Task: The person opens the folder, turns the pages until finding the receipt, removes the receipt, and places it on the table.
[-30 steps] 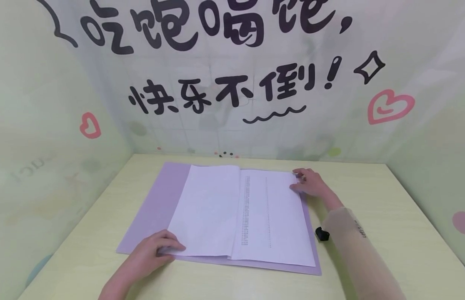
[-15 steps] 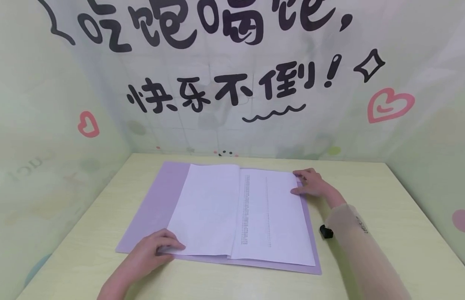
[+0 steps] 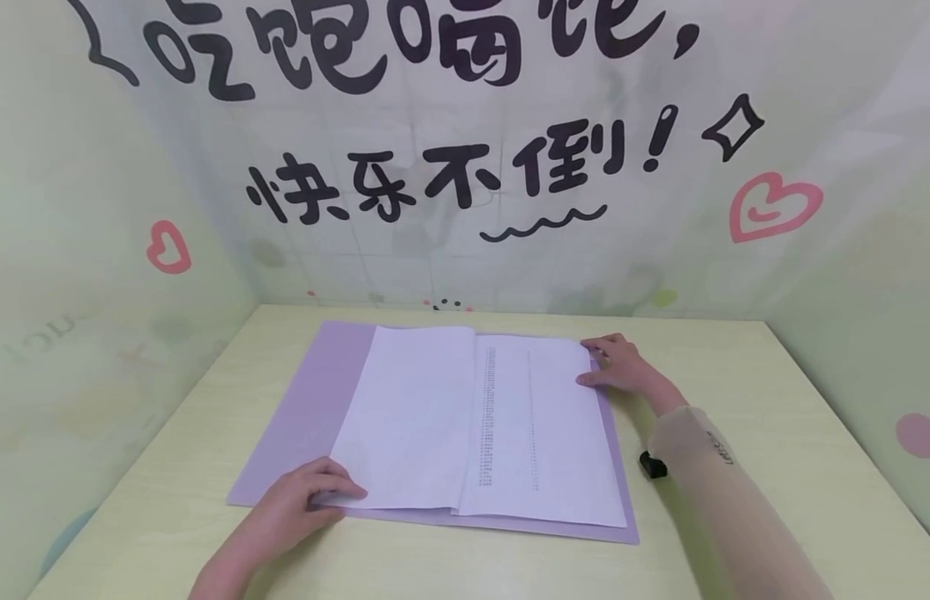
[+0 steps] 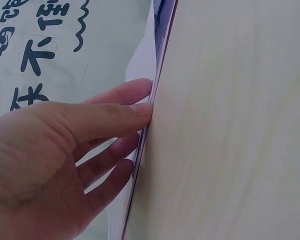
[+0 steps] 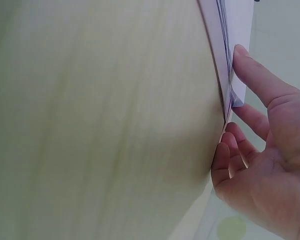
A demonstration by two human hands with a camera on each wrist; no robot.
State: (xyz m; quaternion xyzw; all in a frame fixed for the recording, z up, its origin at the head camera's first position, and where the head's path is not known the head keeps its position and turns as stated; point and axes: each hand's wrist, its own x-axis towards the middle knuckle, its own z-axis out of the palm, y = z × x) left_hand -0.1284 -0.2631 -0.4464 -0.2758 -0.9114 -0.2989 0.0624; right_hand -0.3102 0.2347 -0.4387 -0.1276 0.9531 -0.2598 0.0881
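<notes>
A purple folder (image 3: 291,421) lies open on the table, bearing a blank white page (image 3: 405,417) on the left and a page with columns of small print (image 3: 562,433) on the right. My left hand (image 3: 303,496) rests at the lower left corner. Its index finger lies on the blank page, and in the left wrist view the thumb (image 4: 135,116) touches the folder's edge. With the right hand (image 3: 621,365) I pinch the printed page's upper right corner. The right wrist view shows that corner bent between thumb (image 5: 250,67) and index finger, the other fingers near the folder's edge.
A small black object (image 3: 652,465) sits on the pale wooden table (image 3: 765,433), beside my right sleeve (image 3: 727,492). Printed wall sheets (image 3: 435,267) enclose the table at the back and on both sides.
The head view has shifted slightly. Both hands keep their places at the folder's corners, while the right forearm has moved slightly right and partly covers the small black object.
</notes>
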